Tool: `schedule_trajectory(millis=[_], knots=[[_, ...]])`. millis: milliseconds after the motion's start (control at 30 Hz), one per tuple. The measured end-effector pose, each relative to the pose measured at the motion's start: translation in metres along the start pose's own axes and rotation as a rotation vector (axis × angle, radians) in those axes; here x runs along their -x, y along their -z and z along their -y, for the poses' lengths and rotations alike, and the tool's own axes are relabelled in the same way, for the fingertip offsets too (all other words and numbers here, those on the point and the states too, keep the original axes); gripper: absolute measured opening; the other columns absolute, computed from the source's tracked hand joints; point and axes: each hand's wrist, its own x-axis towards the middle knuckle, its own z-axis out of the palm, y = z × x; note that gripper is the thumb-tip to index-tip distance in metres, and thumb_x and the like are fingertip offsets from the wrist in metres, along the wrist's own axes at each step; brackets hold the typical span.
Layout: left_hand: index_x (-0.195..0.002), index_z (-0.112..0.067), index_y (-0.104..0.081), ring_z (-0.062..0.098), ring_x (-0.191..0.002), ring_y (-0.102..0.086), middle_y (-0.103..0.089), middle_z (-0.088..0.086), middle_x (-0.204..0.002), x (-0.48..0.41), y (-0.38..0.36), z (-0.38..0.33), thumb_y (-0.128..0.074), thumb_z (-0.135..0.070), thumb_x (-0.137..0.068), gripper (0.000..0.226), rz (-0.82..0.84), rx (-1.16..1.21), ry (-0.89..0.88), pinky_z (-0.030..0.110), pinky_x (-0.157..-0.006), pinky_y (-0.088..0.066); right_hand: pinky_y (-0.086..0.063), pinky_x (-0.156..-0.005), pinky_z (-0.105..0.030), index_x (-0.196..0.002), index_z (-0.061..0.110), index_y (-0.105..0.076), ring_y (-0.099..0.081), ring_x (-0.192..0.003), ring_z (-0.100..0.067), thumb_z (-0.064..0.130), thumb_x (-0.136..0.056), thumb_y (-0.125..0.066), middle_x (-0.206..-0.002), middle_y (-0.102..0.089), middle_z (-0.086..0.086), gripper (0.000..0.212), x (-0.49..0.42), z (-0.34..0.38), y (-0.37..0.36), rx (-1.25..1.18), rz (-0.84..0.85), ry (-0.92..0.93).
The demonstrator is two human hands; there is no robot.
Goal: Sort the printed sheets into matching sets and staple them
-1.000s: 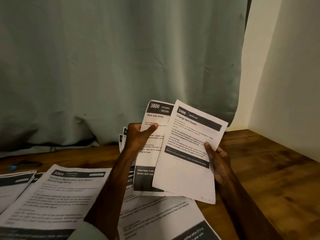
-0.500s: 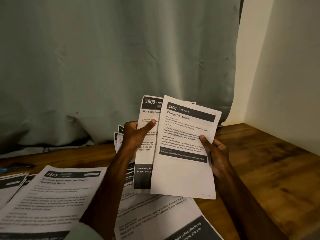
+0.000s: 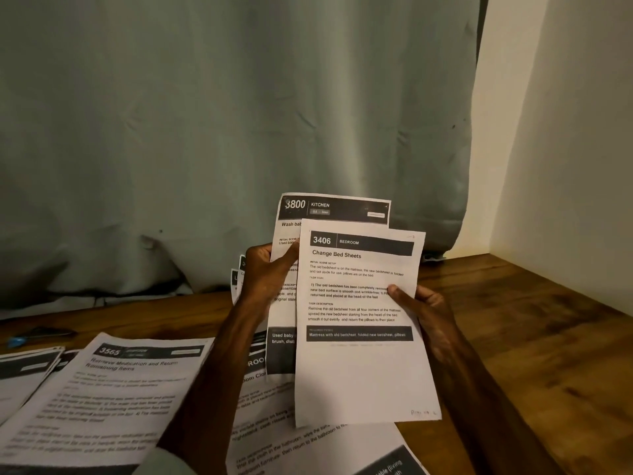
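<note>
— So, what have we got in our hands?

— Our left hand (image 3: pixel 265 272) grips the kitchen sheet (image 3: pixel 335 209) headed 3800, thumb across its front near the left edge. Our right hand (image 3: pixel 424 310) pinches the bedroom sheet (image 3: pixel 359 371) headed 3406, "Change Bed Sheets", thumb on the print at its right edge. Both sheets are held up above the counter (image 3: pixel 531 337), the bedroom one in front and overlapping the kitchen one.

— And the rest of the sheets?

— The medication sheet (image 3: pixel 113 399) headed 3565 lies flat on the counter to our left, with a further pile (image 3: pixel 24 371) at the left edge beside it. Loose sheets (image 3: pixel 308 447) lie under our forearms. A few corners (image 3: pixel 238 282) peek out behind our left hand; we cannot tell whether it holds them.

— What about the room?

— We see a dark wooden counter with a visible grain, running into a corner. A grey-green curtain (image 3: pixel 239 132) hangs along the back, its hem bunched on the wood. A pale wall (image 3: pixel 565 132) closes the right side. Far left on the counter lies something blue-tipped (image 3: pixel 15 341), too blurred to name.
</note>
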Motion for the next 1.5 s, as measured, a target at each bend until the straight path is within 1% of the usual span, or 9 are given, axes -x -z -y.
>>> schedule_trajectory(millis=[233,367,567,733,900,1267,1367,1433,1500], knots=[[-0.095,-0.016,-0.074,0.026,-0.084,-0.077,-0.079,0.008,-0.097,0.0,0.001,-0.002,-0.077,-0.027,-0.088,0.013,-0.001,-0.007,0.005,0.041,-0.073,-0.063,-0.06,-0.083,-0.058,-0.121,0.004,-0.069,-0.073,-0.098,-0.044,0.012,-0.087,-0.077,-0.115,-0.074,-0.019,0.035,0.001,0.0,-0.003,-0.021,-0.004,0.015],[-0.1,-0.01,-0.074,0.033,-0.083,-0.077,-0.079,0.01,-0.093,-0.001,0.005,-0.004,-0.077,-0.034,-0.088,0.027,-0.018,0.002,0.029,0.049,-0.077,-0.062,-0.054,-0.09,-0.066,-0.124,0.006,-0.066,-0.071,-0.102,-0.045,0.014,-0.089,-0.075,-0.116,-0.073,-0.018,0.038,0.003,0.002,-0.002,-0.083,-0.03,0.01],[-0.098,-0.013,-0.074,0.028,-0.077,-0.077,-0.079,0.008,-0.09,-0.002,0.011,-0.01,-0.076,-0.034,-0.089,0.022,-0.088,0.028,0.032,0.039,-0.068,-0.064,-0.046,-0.099,-0.07,-0.13,0.012,-0.063,-0.067,-0.112,-0.046,0.025,-0.09,-0.078,-0.124,-0.07,-0.018,0.045,0.0,0.002,0.012,-0.263,-0.164,0.084],[-0.095,-0.015,-0.073,0.025,-0.076,-0.077,-0.079,0.005,-0.089,-0.001,0.016,-0.015,-0.075,-0.031,-0.091,0.017,-0.098,0.058,0.024,0.036,-0.066,-0.064,-0.045,-0.099,-0.071,-0.125,0.015,-0.067,-0.07,-0.108,-0.044,0.03,-0.087,-0.08,-0.12,-0.072,-0.016,0.043,0.0,0.001,0.02,-0.22,-0.227,0.111],[-0.093,-0.016,-0.073,0.023,-0.073,-0.077,-0.079,0.005,-0.088,0.001,0.016,-0.019,-0.074,-0.03,-0.091,0.015,-0.086,0.051,0.011,0.033,-0.062,-0.063,-0.042,-0.101,-0.072,-0.125,0.016,-0.067,-0.068,-0.11,-0.047,0.033,-0.087,-0.08,-0.121,-0.071,-0.017,0.044,-0.001,0.0,0.02,-0.205,-0.208,0.106],[-0.09,-0.016,-0.073,0.024,-0.071,-0.077,-0.079,0.006,-0.084,0.007,0.014,-0.031,-0.073,-0.028,-0.09,0.012,-0.04,0.025,-0.069,0.033,-0.061,-0.063,-0.04,-0.101,-0.075,-0.128,0.016,-0.065,-0.066,-0.111,-0.05,0.034,-0.088,-0.077,-0.124,-0.07,-0.019,0.046,-0.001,0.0,0.022,-0.241,-0.186,0.139],[-0.093,-0.014,-0.072,0.027,-0.073,-0.077,-0.079,0.006,-0.086,0.004,0.016,-0.029,-0.074,-0.03,-0.09,0.016,-0.055,0.009,-0.065,0.037,-0.064,-0.064,-0.04,-0.101,-0.074,-0.128,0.016,-0.065,-0.065,-0.112,-0.05,0.034,-0.088,-0.077,-0.125,-0.07,-0.019,0.046,-0.004,-0.003,0.024,-0.257,-0.176,0.136],[-0.095,-0.014,-0.072,0.027,-0.077,-0.077,-0.079,0.006,-0.089,0.001,0.019,-0.028,-0.074,-0.03,-0.091,0.016,-0.082,0.011,-0.076,0.04,-0.068,-0.064,-0.041,-0.102,-0.072,-0.13,0.015,-0.064,-0.065,-0.114,-0.049,0.032,-0.09,-0.077,-0.126,-0.069,-0.018,0.045,-0.006,-0.004,0.027,-0.282,-0.178,0.145],[-0.094,-0.018,-0.073,0.026,-0.084,-0.077,-0.079,0.005,-0.093,-0.005,0.029,-0.023,-0.075,-0.031,-0.09,0.014,-0.207,0.04,-0.089,0.041,-0.073,-0.064,-0.042,-0.104,-0.068,-0.133,0.015,-0.063,-0.064,-0.118,-0.046,0.03,-0.089,-0.078,-0.13,-0.067,-0.018,0.048,-0.006,-0.005,0.031,-0.353,-0.19,0.154]])
